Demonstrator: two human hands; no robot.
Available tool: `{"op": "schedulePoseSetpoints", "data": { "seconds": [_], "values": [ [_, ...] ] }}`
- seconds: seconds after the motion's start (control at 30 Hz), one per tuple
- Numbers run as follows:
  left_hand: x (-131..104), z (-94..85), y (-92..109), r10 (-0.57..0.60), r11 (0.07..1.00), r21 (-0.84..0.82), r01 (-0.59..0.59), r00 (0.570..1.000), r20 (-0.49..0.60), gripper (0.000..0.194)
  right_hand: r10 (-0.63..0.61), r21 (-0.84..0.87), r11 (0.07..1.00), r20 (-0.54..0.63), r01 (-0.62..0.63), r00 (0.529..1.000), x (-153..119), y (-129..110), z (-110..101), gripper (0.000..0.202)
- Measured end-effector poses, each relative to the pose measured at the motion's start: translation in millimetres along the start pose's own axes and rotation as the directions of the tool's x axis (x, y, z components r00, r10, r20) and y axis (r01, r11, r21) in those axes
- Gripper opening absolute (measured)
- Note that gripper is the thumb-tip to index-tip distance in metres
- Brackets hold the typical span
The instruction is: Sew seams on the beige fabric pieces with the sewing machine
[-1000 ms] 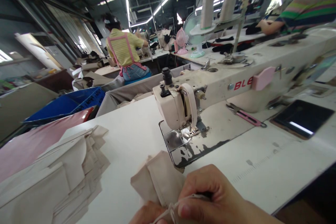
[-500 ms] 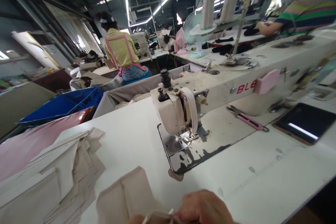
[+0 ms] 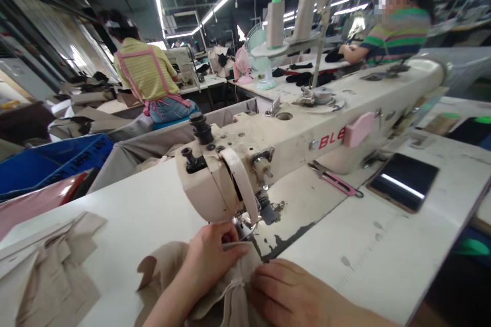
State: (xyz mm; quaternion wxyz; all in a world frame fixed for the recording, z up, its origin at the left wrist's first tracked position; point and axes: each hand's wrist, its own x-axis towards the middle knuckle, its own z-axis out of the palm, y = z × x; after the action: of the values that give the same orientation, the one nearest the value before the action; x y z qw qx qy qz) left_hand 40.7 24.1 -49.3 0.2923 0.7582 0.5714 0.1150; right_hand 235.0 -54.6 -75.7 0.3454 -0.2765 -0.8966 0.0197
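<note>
Pushing the beige cloth point(image 3: 215, 286) under the sewing machine point(image 3: 238, 173) head, left hand point(image 3: 209, 258) fingers pinching its edge, right hand point(image 3: 291, 294) pressing flat beside it: could get pricked, being so near the needle.

A pink-handled tool point(image 3: 337, 183), perhaps thread snips, lies on the table point(image 3: 383, 260) beside a dark tablet point(image 3: 403, 182). A stack of beige cut pieces point(image 3: 49, 271) sits far left. Thread cones point(image 3: 275, 23) stand behind; a blue bin point(image 3: 49, 163) sits beyond the table.
</note>
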Motion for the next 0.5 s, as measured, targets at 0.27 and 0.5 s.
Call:
{"op": "schedulePoseSetpoints", "data": {
  "seconds": [0.27,0.5],
  "values": [
    [4.8,-9.4,6.1,-0.099,0.994,0.037,0.102,0.992,-0.079,0.005,-0.04,0.103,0.995,0.395,-0.001,0.918,16.6,12.8,-28.2,0.027],
    [31.8,-10.7,-10.1,-0.075,0.997,0.001,0.077,0.978,-0.193,0.021,0.06,0.118,0.981,0.573,-0.155,0.818,40.8,18.9,-46.8,0.05]
  ]
}}
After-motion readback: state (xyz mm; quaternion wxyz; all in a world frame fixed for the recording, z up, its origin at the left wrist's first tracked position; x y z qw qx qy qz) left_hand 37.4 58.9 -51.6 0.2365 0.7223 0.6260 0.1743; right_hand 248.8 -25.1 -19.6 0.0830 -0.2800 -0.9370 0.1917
